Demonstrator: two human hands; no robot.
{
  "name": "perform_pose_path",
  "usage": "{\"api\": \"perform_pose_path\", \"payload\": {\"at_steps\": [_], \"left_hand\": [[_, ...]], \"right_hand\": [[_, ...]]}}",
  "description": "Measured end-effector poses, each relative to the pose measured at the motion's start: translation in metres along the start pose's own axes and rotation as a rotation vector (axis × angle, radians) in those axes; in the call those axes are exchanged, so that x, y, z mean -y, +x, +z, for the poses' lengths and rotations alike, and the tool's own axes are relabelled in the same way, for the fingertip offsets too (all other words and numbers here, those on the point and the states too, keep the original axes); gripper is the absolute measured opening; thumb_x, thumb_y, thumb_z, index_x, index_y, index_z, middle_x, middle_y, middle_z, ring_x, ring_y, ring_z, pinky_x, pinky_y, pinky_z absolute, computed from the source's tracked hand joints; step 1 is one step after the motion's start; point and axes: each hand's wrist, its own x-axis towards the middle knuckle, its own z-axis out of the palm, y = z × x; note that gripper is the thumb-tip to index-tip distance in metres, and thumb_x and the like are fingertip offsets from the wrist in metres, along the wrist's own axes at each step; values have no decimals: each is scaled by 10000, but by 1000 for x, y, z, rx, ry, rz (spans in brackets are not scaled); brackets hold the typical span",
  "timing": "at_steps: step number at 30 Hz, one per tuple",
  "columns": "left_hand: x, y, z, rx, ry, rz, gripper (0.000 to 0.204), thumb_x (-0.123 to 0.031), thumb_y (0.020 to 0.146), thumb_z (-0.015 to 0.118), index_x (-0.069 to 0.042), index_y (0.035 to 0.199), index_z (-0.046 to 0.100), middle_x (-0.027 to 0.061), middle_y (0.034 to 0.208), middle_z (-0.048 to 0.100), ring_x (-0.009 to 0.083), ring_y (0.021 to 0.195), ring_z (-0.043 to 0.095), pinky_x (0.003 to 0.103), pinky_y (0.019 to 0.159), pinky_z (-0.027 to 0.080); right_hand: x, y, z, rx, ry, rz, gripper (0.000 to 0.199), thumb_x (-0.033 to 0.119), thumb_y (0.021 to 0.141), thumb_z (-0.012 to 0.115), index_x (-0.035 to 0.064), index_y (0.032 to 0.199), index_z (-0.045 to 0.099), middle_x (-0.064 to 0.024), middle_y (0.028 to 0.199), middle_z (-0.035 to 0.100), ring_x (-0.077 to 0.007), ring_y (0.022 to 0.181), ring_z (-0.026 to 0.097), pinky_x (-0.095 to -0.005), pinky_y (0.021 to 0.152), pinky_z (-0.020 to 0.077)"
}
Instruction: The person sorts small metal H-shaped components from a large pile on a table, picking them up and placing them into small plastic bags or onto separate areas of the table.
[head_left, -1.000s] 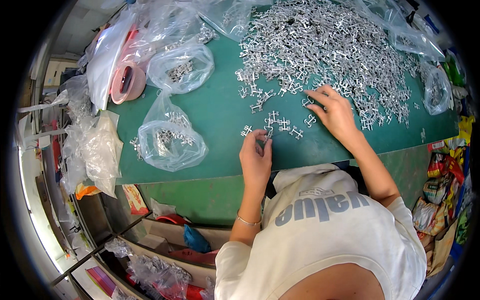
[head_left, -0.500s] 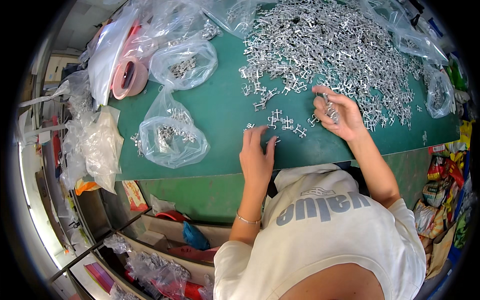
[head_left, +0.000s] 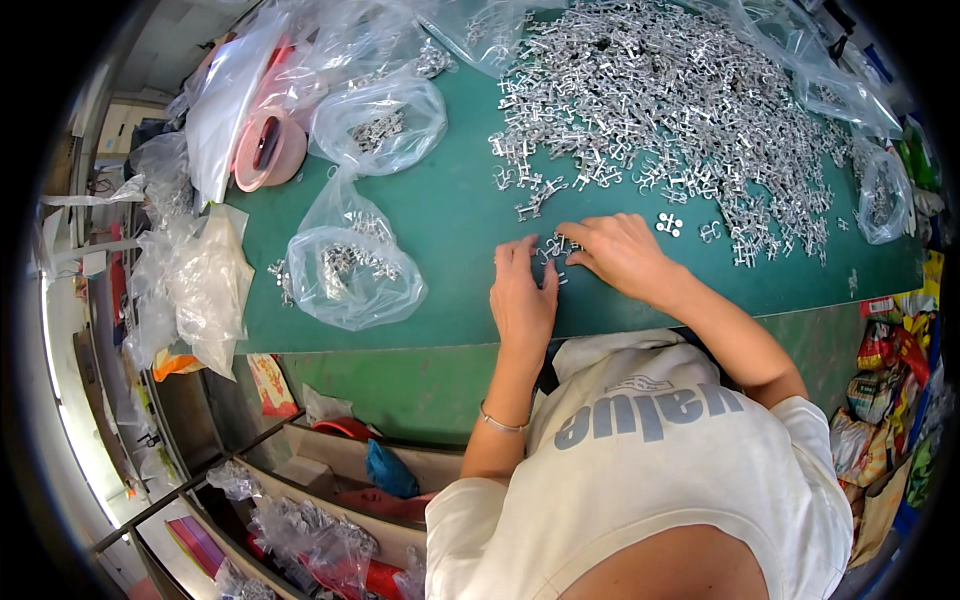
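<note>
The small metal parts [head_left: 552, 246] between the left hand [head_left: 522, 295] and right hand [head_left: 622, 255] are partly covered by the fingers; their shape is too small to tell. The pile of metal parts [head_left: 660, 100] is cut off at 12 o'clock. The tabletop [head_left: 450, 220] runs out of view at 3 o'clock.

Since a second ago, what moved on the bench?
The right hand drew back from the edge of the big heap of metal parts to beside the left hand; both now cover a small cluster of parts. Grip unclear. The bagged parts and green table are unchanged.
</note>
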Motion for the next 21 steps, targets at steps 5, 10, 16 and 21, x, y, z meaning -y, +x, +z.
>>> {"api": "perform_pose_path", "payload": {"at_steps": [5, 10, 16, 21], "left_hand": [[5, 1, 1, -58, -24, 89, 249, 21, 682, 676, -10, 916, 596, 65, 874, 557, 116, 508, 423, 256, 486, 377], [-11, 9, -11, -28, -362, -1, 243, 46, 680, 670, -8, 908, 605, 41, 851, 575, 46, 482, 366, 198, 439, 311], [-26, 7, -9, -163, -408, 203, 198, 78, 708, 636, 1, 888, 610, 9, 791, 581, 12, 484, 351, 178, 436, 285], [-21, 11, -9, -67, -699, -118, 141, 62, 764, 602, 32, 901, 603, 8, 694, 573, 23, 478, 394, 171, 441, 318]], "right_hand": [[-1, 4, -8, 12, 177, 73, 307, 141, 698, 705, 49, 963, 579, -110, 613, 554, -276, 564, 552, -381, 511, 416], [-1, 0, -17, -88, 331, 35, 306, 84, 689, 713, 43, 954, 566, -64, 533, 448, -193, 468, 452, -318, 460, 368], [10, -4, -27, -104, 402, 98, 283, 69, 691, 718, 32, 934, 578, -51, 526, 420, -129, 460, 413, -284, 449, 347], [4, 2, -31, -40, 647, 225, 158, 107, 767, 672, 21, 874, 595, 5, 532, 448, -54, 459, 399, -233, 430, 313]]}}
